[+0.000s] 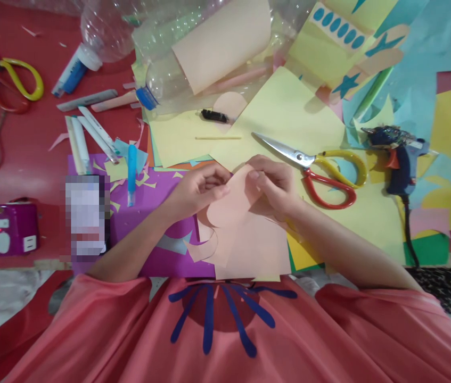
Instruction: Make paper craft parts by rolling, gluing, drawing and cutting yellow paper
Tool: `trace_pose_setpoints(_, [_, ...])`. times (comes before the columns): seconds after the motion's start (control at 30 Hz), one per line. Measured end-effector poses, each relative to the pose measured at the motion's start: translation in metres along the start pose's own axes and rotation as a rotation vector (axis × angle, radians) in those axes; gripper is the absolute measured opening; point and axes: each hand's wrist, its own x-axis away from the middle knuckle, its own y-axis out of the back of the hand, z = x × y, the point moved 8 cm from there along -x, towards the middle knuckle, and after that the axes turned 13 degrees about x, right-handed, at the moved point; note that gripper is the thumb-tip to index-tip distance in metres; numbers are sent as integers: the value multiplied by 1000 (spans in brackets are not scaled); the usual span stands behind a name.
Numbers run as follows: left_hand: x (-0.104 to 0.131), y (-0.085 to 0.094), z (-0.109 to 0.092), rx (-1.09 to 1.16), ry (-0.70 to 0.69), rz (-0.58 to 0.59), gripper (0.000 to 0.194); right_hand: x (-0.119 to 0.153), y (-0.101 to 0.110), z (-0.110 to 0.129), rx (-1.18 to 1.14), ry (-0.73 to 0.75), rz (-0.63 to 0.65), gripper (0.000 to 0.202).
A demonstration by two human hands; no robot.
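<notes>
A pale peach paper piece [231, 201] with a rounded lower end is held between my two hands. My left hand [206, 186] pinches its left edge with thumb and curled fingers. At its upper right, my right hand [273, 181] grips it between thumb and fingers. Beneath lies a larger peach sheet [257, 250], with a curved offcut [203, 249] at its left. Large scissors [309, 162] with yellow and red handles lie partly open just right of my right hand. Above the hands are a thin yellow stick [218, 138] and a small black object [214, 115].
Clear plastic bottles [161, 85] and a rolled peach sheet [225, 42] lie at the back. A glue gun [401, 165] with its cord is at right. Markers [97, 130], a phone [85, 215], a purple box [11, 229] and more scissors [13, 74] are at left.
</notes>
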Motion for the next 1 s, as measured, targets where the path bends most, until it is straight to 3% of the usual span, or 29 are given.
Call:
trace_pose_setpoints(0.1, [3,-22,11,134,142,177,15,0,-4,13,25,158,39,19])
trace_pose_setpoints(0.23, [5,-31,19,132,176,226,16,3,-10,21,141,256,58,16])
trace_pose_setpoints(0.3, [5,-28,28,147,217,188,25,2,-11,20,208,229,62,16])
trace_pose_setpoints(0.37, [4,-19,38,157,262,75,34,-2,-7,17,271,150,68,13])
trace_pose_setpoints(0.47, [2,-3,48,205,286,-86,36,-9,13,18,351,35,50,13])
trace_pose_setpoints(0.57, [-1,12,47,241,201,-217,37,-14,49,28,460,-36,-8,16])
trace_pose_setpoints(0.7, [-3,18,44,299,170,-272,42,2,112,26,715,-224,-93,16])
trace_pose_setpoints(0.8, [-3,18,42,356,174,-271,41,36,173,-7,972,-494,-129,30])
trace_pose_setpoints(0.87, [-3,19,39,348,158,-254,41,64,207,-41,1054,-662,-44,45])
trace_pose_setpoints(0.93, [-4,24,33,299,103,-261,41,90,244,-68,1117,-839,-102,50])
trace_pose_setpoints(1.0, [-4,31,26,211,24,-296,42,111,266,-87,1136,-1029,-153,51])
